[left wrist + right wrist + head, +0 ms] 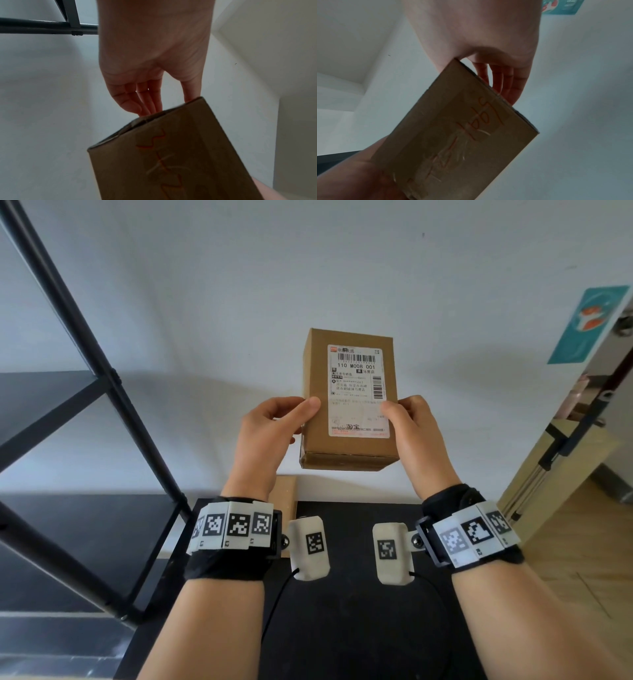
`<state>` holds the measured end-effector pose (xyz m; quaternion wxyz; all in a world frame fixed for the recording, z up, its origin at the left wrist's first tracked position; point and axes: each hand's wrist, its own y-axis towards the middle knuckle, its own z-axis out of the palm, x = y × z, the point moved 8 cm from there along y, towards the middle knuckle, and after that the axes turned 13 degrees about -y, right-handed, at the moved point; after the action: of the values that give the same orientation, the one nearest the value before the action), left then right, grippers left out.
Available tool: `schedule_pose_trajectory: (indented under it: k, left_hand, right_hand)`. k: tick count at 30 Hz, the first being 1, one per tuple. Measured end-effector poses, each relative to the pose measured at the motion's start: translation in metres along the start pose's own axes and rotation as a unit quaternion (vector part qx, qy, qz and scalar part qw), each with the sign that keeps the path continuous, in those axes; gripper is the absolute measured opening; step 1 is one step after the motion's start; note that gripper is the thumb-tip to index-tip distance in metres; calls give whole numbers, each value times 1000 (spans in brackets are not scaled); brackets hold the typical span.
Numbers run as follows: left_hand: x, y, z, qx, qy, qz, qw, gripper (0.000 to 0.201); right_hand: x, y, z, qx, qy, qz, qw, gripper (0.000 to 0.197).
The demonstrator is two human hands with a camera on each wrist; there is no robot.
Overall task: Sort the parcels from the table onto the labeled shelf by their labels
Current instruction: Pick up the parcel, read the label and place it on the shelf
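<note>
A brown cardboard parcel (349, 405) is held upright in the air in front of the white wall, its white shipping label (358, 392) facing me. My left hand (270, 429) grips its left edge, thumb on the front and fingers behind. My right hand (411, 429) grips the right edge the same way. The left wrist view shows the parcel's (171, 155) taped underside with orange handwriting below my left hand (150, 67). In the right wrist view the same parcel (453, 135) crosses the frame, my right hand's fingers (508, 83) behind it.
A black metal shelf (78, 412) stands at the left, its slanted post close to my left arm. Below my wrists lies a black table (342, 628). Another cardboard parcel (286, 491) rests at the table's far edge. A door with a teal poster (589, 323) is at the right.
</note>
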<state>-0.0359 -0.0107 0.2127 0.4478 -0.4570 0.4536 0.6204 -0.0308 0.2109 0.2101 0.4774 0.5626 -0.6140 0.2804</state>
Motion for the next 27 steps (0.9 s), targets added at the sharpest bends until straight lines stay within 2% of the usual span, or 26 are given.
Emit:
schedule_pose_trajectory:
  k: [21,25,27]
  left_hand:
    - [1,-6,1,20,17,-6,1000,36]
    - [9,-12,-15,7,13,-26,1000,49]
    - [15,-18,-28,-1,16,-39,999,57]
  right_hand:
    - [-5,-5,6,30,-10,4,1000,18]
    - [3,-10,23,63,-20,-9,998,31]
    - [9,-16,36,82,-30,-23,996,31]
